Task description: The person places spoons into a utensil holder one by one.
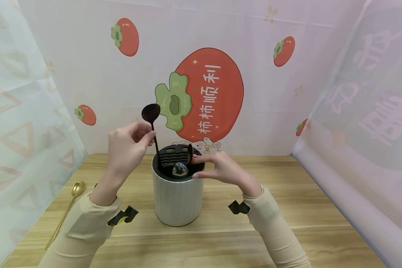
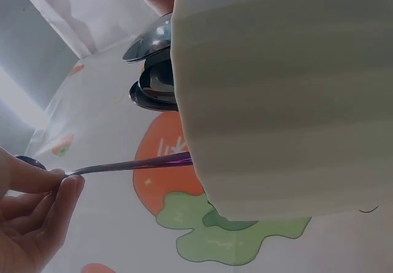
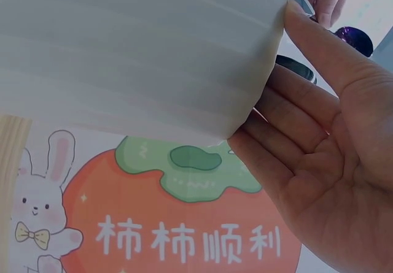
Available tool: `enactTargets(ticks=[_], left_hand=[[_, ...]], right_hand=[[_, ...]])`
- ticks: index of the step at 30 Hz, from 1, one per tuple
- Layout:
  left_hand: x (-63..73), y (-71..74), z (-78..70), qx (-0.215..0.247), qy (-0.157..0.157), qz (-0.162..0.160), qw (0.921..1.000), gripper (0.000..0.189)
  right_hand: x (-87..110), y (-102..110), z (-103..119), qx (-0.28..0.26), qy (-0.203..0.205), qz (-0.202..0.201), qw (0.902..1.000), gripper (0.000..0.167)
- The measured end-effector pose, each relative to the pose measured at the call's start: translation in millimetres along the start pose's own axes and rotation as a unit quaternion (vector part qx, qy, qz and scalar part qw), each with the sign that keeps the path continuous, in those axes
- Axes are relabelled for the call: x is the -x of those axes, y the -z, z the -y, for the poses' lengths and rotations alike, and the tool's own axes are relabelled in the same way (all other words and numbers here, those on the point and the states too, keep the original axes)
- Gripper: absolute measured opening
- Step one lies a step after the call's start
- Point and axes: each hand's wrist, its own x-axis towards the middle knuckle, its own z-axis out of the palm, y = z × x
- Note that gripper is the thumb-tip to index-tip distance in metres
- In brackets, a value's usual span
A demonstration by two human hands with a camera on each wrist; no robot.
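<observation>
My left hand (image 1: 127, 145) pinches the thin stem of a dark spoon (image 1: 150, 112) just below its bowl. The bowl points up, and the handle reaches down into the left side of a white ribbed utensil holder (image 1: 178, 201). At the holder's right rim rests my right hand (image 1: 226, 169), thumb at the front and fingers toward the back. Seen from the right wrist, its fingers (image 3: 301, 126) lie fairly straight against the white wall. Between the hands, a shiny spoon (image 1: 179, 169) and another dark utensil (image 1: 190, 153) stand in the holder's black slotted top (image 1: 160, 173).
A gold long-handled spoon (image 1: 77, 189) lies on the wooden table (image 1: 241, 238) at the left, beside my left forearm. Behind the holder hangs a white backdrop (image 1: 261, 111) printed with persimmons. White sheets close in both sides.
</observation>
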Motion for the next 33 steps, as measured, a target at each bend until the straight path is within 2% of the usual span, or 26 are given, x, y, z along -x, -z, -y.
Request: enactTargets(ticks=[5,16,33], left_hand=[[0.7,0.7,1.3,-0.014,-0.001,0.008,0.9999,0.004],[1.5,2.8,2.5,-0.039,0.012,0.059,0.9974,0.005],[1.7,4.9,4.3,-0.078,0.028,0.143,0.9863,0.006]], right_hand=[[-0.3,0.1,-0.1,-0.001,0.003,-0.001,1.0,0.042],[0.2,0.3,0.4,0.003,0.0,-0.001,1.0,0.041],[-0.5,1.1,1.6,0.005,-0.005,0.003,1.0,0.043]])
